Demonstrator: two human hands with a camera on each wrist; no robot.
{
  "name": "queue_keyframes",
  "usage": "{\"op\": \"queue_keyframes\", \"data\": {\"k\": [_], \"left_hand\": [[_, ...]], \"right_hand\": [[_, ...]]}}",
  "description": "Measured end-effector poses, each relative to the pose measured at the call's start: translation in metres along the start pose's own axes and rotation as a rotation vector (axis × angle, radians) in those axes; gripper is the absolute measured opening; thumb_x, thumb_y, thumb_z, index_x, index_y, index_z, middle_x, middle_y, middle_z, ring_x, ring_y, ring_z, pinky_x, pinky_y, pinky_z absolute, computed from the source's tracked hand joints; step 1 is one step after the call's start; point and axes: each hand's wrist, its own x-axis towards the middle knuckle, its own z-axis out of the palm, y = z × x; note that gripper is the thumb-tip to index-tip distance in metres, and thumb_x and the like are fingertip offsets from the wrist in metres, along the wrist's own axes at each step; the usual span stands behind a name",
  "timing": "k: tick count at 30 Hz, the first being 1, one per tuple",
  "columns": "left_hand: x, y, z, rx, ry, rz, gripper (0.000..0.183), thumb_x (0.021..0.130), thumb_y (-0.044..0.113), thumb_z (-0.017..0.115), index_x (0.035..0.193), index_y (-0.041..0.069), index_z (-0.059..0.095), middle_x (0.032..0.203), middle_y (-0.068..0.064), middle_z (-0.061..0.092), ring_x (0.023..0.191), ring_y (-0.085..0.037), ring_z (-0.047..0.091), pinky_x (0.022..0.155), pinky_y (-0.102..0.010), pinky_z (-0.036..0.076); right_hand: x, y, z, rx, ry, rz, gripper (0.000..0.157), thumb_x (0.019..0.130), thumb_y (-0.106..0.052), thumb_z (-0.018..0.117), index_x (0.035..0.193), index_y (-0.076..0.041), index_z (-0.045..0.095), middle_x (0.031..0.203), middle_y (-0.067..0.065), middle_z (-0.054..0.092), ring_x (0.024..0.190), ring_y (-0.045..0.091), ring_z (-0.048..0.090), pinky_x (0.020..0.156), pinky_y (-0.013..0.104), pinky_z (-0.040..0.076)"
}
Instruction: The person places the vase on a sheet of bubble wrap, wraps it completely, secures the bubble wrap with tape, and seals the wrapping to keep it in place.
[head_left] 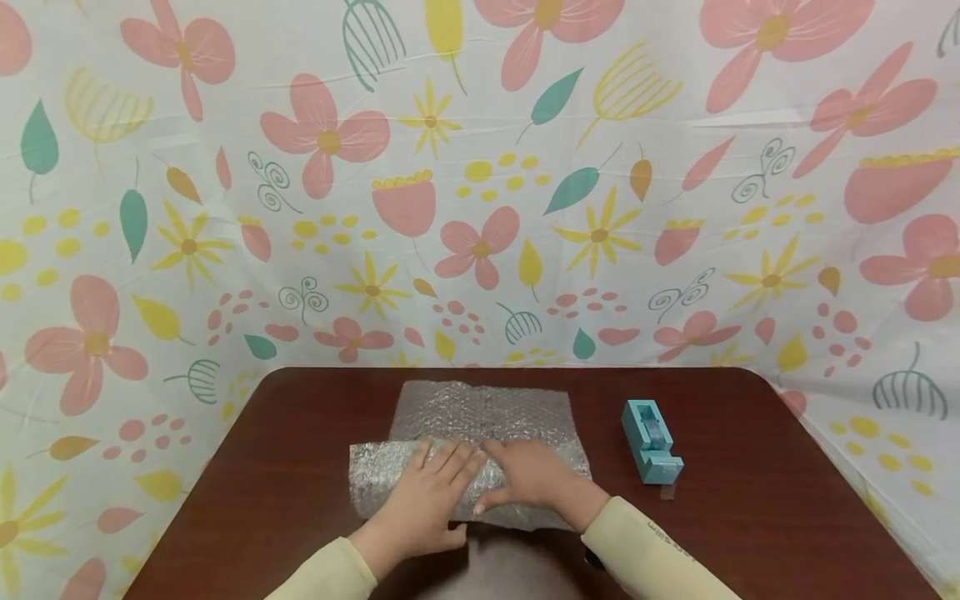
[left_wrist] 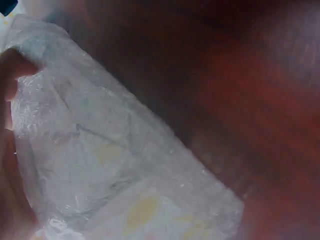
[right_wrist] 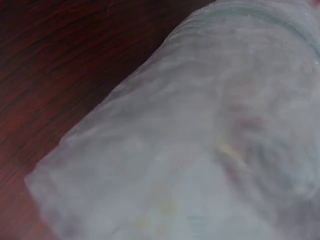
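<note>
A sheet of clear bubble wrap [head_left: 491, 410] lies on the table, its near part folded or rolled into a thick bundle. My left hand [head_left: 429, 492] rests across the bundle with its fingers stretched out and the thumb low at the near side. Beside it my right hand [head_left: 536, 475] presses on the wrap, thumb spread from the fingers. Close up, the left wrist view shows the crinkled bubble wrap [left_wrist: 95, 125] and part of the left hand [left_wrist: 12, 150] at the edge. Through the wrap [right_wrist: 165, 115] in the right wrist view, greenish and darker patches show; what they are I cannot tell.
A light blue tape dispenser [head_left: 648, 442] stands right of the wrap, a short end of tape hanging off its near end. The dark reddish-brown table [head_left: 277, 467] has rounded far corners. A flower-printed cloth [head_left: 480, 183] hangs behind and at both sides.
</note>
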Motion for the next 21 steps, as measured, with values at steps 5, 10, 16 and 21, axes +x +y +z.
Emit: {"op": "queue_keyframes", "data": {"k": [5,10,16,21], "left_hand": [[0.007,-0.004,0.005,0.21,-0.027,0.019,0.123,0.055,0.081,0.082,0.155,0.023,0.04,0.15,0.001,0.056,0.134,-0.023,0.056,0.104,-0.051,0.051],[0.018,-0.004,0.0,0.282,-0.064,0.015,0.124,0.049,0.079,0.086,0.153,0.027,0.045,0.14,0.005,0.062,0.124,-0.015,0.058,0.093,-0.041,0.053],[0.026,-0.003,-0.014,0.233,-0.203,0.016,0.118,0.05,0.079,0.085,0.152,0.031,0.047,0.138,0.004,0.065,0.125,-0.014,0.055,0.09,-0.04,0.053],[0.027,-0.002,-0.02,0.111,-0.245,0.013,0.113,0.053,0.074,0.087,0.149,0.029,0.05,0.135,0.002,0.067,0.125,-0.016,0.055,0.097,-0.045,0.054]], "right_hand": [[0.003,0.005,0.001,0.069,0.0,0.035,0.088,0.083,-0.068,0.071,0.144,-0.007,0.056,0.135,0.013,0.07,0.114,0.031,0.071,0.094,0.048,0.059],[0.001,0.006,0.004,0.121,0.035,0.067,0.071,0.096,-0.064,0.057,0.138,-0.006,0.061,0.12,0.014,0.076,0.103,0.03,0.074,0.088,0.048,0.06],[0.0,0.006,0.003,0.223,0.015,0.101,0.059,0.103,-0.057,0.049,0.135,-0.01,0.065,0.113,0.01,0.078,0.097,0.027,0.075,0.09,0.05,0.058],[-0.005,0.007,0.0,0.297,-0.021,0.09,0.058,0.104,-0.056,0.047,0.134,-0.011,0.066,0.112,0.008,0.078,0.094,0.024,0.074,0.091,0.049,0.058]]}}
